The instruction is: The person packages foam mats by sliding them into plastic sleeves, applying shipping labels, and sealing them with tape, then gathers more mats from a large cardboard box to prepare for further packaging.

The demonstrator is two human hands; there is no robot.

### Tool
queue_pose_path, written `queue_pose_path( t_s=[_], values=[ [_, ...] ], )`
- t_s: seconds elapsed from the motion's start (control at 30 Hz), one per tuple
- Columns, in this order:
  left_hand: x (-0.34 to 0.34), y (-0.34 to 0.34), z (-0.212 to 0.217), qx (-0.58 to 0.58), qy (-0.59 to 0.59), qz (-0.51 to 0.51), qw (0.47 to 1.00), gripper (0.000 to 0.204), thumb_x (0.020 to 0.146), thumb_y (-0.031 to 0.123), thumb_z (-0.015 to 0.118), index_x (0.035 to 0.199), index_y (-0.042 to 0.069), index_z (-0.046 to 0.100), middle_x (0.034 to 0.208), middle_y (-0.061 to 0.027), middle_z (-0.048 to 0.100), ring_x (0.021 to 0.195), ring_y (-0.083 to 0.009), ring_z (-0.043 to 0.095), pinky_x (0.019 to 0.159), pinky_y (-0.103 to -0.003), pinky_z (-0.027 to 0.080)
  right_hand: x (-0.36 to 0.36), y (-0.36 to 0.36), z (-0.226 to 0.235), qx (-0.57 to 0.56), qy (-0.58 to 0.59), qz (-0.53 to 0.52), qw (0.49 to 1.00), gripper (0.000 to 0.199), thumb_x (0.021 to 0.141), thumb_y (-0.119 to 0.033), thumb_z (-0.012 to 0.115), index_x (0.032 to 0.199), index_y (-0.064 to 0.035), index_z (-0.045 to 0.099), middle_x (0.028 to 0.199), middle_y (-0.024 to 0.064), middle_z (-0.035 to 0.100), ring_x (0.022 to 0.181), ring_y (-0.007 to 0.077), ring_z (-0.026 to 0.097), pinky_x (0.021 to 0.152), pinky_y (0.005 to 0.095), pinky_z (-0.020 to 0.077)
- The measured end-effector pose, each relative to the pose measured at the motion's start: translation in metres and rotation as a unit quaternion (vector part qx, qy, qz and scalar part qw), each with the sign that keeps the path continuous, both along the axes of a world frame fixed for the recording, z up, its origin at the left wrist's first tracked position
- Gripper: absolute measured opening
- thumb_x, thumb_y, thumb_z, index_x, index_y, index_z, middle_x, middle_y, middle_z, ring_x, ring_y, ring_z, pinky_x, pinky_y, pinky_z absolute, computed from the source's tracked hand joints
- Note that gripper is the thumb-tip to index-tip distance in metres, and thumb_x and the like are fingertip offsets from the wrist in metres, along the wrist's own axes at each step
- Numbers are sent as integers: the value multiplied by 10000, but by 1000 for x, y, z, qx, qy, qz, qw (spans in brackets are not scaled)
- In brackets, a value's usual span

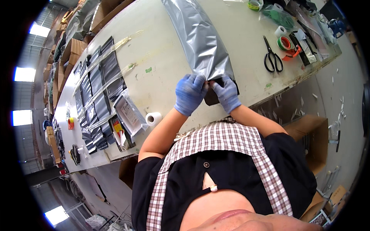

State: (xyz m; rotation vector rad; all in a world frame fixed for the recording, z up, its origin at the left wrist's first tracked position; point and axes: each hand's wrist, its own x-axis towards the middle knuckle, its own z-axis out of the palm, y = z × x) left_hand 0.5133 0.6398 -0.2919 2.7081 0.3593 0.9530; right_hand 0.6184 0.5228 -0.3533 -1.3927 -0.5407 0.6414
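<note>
A long silver-grey plastic bag (202, 36) stretches across the table from the far edge toward me. Both hands wear blue knit gloves. My left hand (190, 93) pinches the near end of the bag, with its fingers curled. Close beside it, my right hand (228, 94) grips the same end, thumb and fingers drawn together. The film is gathered into creases between them. A black piece (211, 98) shows below the bag's near end, between and under my hands; its kind I cannot make out.
Black scissors (273, 57) and tape rolls (284, 43) lie to the right. On the left are dark flat packages (90, 96) under clear strips, a white tray (129, 111) and a white roll (153, 118). An open cardboard box (308, 142) stands below the table's right edge.
</note>
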Motion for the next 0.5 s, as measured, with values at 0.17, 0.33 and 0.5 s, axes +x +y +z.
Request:
queue_pose_path(
  t_s=[0.17, 0.33, 0.5],
  values=[
    [6, -2, 3, -55, -42, -17, 997, 203, 755, 90, 733, 916, 102, 610, 814, -100, 617, 750, -320, 599, 683, -411, 509, -1, 8, -6, -43, 22, 95, 994, 174, 931, -114, 650, 1049, 9, 682, 977, 83, 721, 850, 152, 642, 791, 296, 518],
    [-20, -18, -61, -192, 42, 135, 971, 722, 697, 145, 812, 1251, 12, 370, 1117, -181, 490, 980, -272, 527, 861, -386, 485, 7, -28, -7, -28, -253, 78, 964, 165, 887, -70, 620, 1037, -25, 672, 888, 171, 682, 824, 327, 668, 758, 357, 535],
    [-10, -22, -107, -679, 256, 119, 677, 221, 928, 157, 607, 1073, -9, 590, 791, -106, 689, 607, -218, 647, 557, -317, 522, 8, -39, -51, -92, -304, 177, 932, 240, 865, -161, 654, 1087, -69, 658, 966, 184, 671, 922, 353, 651, 821, 439, 523]
  ],
)
